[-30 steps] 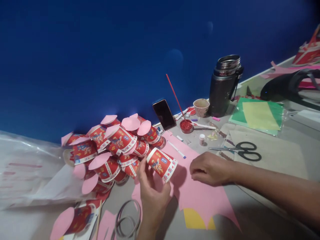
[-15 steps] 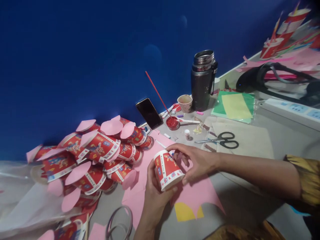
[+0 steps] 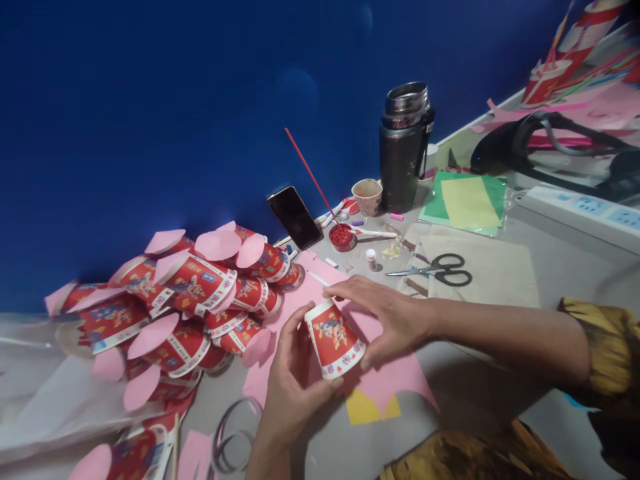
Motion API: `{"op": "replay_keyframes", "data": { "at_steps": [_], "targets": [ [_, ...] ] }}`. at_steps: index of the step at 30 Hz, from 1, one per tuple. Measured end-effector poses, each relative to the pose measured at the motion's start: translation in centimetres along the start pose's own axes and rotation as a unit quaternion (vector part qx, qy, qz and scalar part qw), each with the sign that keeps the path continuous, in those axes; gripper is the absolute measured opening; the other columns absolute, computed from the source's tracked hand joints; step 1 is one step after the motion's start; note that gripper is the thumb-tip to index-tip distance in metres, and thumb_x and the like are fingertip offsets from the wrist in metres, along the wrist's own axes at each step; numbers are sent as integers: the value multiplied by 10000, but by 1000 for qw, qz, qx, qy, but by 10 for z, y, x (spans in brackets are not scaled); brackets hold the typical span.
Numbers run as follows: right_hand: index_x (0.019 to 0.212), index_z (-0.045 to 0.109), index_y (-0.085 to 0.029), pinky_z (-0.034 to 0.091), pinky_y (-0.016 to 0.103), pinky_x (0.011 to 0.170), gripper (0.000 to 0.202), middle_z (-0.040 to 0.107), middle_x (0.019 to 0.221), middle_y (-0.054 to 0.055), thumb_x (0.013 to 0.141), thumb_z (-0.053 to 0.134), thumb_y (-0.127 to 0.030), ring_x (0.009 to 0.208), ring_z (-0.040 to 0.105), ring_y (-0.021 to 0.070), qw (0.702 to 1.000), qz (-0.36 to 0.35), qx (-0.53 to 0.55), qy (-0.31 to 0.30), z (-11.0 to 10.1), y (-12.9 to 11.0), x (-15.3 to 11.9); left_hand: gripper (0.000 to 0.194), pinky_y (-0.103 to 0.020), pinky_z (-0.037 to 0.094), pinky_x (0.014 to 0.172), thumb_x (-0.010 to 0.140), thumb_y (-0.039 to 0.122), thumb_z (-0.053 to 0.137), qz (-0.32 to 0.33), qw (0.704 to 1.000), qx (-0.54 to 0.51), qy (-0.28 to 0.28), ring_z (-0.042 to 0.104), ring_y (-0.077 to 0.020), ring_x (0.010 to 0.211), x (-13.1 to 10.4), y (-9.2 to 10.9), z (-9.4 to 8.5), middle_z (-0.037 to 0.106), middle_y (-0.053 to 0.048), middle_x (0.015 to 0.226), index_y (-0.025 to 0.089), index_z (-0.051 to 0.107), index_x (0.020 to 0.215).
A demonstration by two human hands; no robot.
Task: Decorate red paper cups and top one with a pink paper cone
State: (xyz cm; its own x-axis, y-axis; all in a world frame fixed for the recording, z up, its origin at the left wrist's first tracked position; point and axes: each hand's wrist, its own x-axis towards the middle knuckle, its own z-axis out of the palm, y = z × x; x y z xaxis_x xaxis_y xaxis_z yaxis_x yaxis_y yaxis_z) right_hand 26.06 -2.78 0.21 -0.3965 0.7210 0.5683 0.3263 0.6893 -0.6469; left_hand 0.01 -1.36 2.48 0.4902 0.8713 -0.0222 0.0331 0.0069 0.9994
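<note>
A red and white paper cup (image 3: 336, 339) with a printed figure is held upside down, slightly tilted, above pink paper (image 3: 395, 373). My left hand (image 3: 293, 390) is closed around its left side, thumb along the lower rim. From the right, my right hand (image 3: 383, 317) grips the cup, fingers at the top and thumb near the rim. A thin white stick (image 3: 317, 278) shows just beyond my right fingertips; whether they touch it I cannot tell. Under the pink paper's scalloped edge lies a piece of yellow paper (image 3: 367, 408).
Several red cups with pink paper discs (image 3: 195, 283) are piled at left. Scissors (image 3: 445, 270) lie on a cloth at right. Behind stand a phone (image 3: 295, 217), a small pot of red stuff (image 3: 343, 237), a patterned cup (image 3: 367, 197) and a dark flask (image 3: 404, 153). Tape rolls (image 3: 235, 437) are in front.
The cup has been turned between my hands, so the printed figure faces me instead of the white text strip. My fingers have shifted around it. The whole view has moved slightly.
</note>
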Motion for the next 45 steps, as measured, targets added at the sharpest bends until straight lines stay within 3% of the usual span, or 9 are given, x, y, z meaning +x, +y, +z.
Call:
{"op": "replay_keyframes", "data": {
  "at_steps": [8, 13, 16, 20, 24, 32, 37, 41, 45],
  "targets": [
    [1609, 381, -190, 467, 515, 1130, 1102, 557, 1516, 197, 724, 908, -582, 1342, 560, 336, 997, 54, 56, -8, -2, 0, 1, 990, -450, 603, 1014, 629, 339, 963, -59, 995, -81, -8, 576, -418, 1397, 5, -8, 3, 591, -132, 1534, 334, 509, 1509],
    [1590, 406, -189, 463, 531, 1095, 1014, 648, 1397, 187, 775, 879, -562, 1251, 604, 338, 1000, -9, -20, 17, -3, -4, 5, 977, -457, 457, 1208, 685, 296, 928, 7, 1000, 18, 9, 361, -374, 1574, 5, 7, 8, 398, -69, 1699, 375, 475, 1547],
    [1633, 336, -191, 427, 528, 1130, 1050, 623, 1439, 196, 806, 858, -569, 1283, 584, 341, 998, -51, -33, 14, 0, -3, 4, 900, -451, 414, 1240, 721, 256, 896, -1, 998, 62, -2, 407, -363, 1547, 2, 9, 5, 450, -89, 1654, 332, 503, 1527],
    [1676, 238, -190, 405, 544, 1163, 1231, 525, 1537, 221, 734, 887, -644, 1361, 520, 366, 1000, 8, 9, 13, 5, 1, -1, 949, -404, 582, 1045, 629, 262, 946, -17, 999, -35, 16, 544, -387, 1435, 1, -2, -2, 545, -107, 1574, 341, 524, 1476],
    [1636, 341, -202, 443, 532, 1137, 1203, 546, 1505, 202, 679, 917, -649, 1338, 539, 355, 997, 65, 48, -3, 5, 3, -3, 1036, -369, 630, 914, 606, 305, 963, -38, 996, -78, 31, 620, -392, 1346, 4, -11, 0, 592, -136, 1517, 335, 476, 1519],
    [1573, 418, -189, 471, 547, 1099, 1081, 638, 1385, 196, 703, 926, -582, 1253, 601, 353, 999, 17, -14, 32, 2, -4, 4, 1033, -468, 484, 1185, 672, 341, 947, -1, 1000, 0, -12, 365, -394, 1572, 7, 3, 4, 347, -92, 1732, 354, 436, 1569],
    [1606, 366, -171, 455, 551, 1139, 1093, 587, 1476, 227, 747, 905, -578, 1350, 560, 360, 999, -28, -22, 28, 1, -4, 4, 967, -502, 476, 1196, 729, 255, 900, -27, 999, 36, -9, 458, -396, 1516, 3, 4, -1, 451, -142, 1658, 300, 428, 1571],
    [1433, 577, -171, 593, 401, 886, 643, 734, 1260, 167, 907, 796, -469, 1084, 702, 269, 994, 20, -15, 108, -19, -14, 11, 958, -544, 424, 1227, 674, 310, 922, -3, 999, 46, 29, 455, -416, 1510, 5, -3, -9, 492, -157, 1613, 274, 469, 1518],
    [987, 743, -191, 532, 271, 594, 125, 774, 825, 42, 973, 666, -289, 642, 666, 152, 958, 108, -58, 259, -61, -22, 21, 915, -564, 353, 1267, 670, 414, 912, 0, 992, 64, 105, 375, -421, 1557, 8, -10, -7, 512, -132, 1597, 284, 518, 1485]
  ]
}}
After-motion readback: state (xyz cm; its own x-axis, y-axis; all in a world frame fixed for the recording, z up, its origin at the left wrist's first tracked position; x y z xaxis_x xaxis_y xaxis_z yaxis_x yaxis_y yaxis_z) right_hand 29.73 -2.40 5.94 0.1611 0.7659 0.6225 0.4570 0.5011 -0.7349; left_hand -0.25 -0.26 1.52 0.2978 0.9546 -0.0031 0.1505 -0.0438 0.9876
